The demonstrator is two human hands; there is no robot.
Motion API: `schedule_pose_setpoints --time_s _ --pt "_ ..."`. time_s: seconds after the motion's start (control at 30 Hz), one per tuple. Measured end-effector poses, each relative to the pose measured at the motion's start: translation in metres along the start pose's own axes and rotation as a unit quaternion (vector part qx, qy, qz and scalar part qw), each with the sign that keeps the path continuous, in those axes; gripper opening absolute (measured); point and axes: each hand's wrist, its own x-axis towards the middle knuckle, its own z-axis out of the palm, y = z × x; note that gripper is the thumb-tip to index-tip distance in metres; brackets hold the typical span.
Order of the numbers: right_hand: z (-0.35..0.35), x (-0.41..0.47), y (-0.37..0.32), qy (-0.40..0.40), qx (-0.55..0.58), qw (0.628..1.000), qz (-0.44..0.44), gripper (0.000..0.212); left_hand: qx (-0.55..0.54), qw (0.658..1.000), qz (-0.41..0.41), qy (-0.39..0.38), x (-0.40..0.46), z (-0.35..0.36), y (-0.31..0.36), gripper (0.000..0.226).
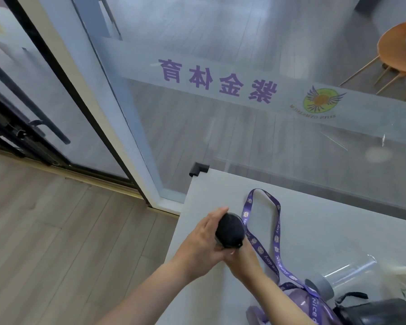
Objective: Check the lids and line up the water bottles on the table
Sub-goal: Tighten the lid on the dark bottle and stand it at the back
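Both at the black-lidded bottle (230,231) near the surface (314,221) edge: left hand (203,240) wrapped round its body, right hand (243,256) gripping under the lid. Purple lanyard (275,233) trailing alongside; could snag and drag the purple bottle (300,301).

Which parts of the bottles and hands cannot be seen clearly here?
Head view only:
- Black-lidded bottle: body hidden under its lid and both hands.
- Right hand: fingers behind the bottle.
- Purple bottle: cut off by the bottom edge.
- Clear bottle: far end blurred and cut off at right.
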Motion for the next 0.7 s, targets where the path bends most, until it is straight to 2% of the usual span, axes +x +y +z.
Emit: schedule_pose_setpoints --time_s 0.27,0.4,0.7 --pt "-0.016 0.078 -0.019 0.007 0.023 0.999 -0.021 0.054 -0.029 0.998 -0.017 0.055 0.075 -0.022 -0.010 0.089" --pt "-0.023 0.115 -0.031 0.007 0.053 0.997 -0.047 0.062 -0.045 0.996 -0.027 0.066 0.109 -0.035 -0.015 0.088" --pt "-0.029 0.166 -0.057 0.004 0.057 0.997 -0.050 0.061 -0.043 0.995 -0.027 0.088 0.159 -0.056 -0.024 0.085"
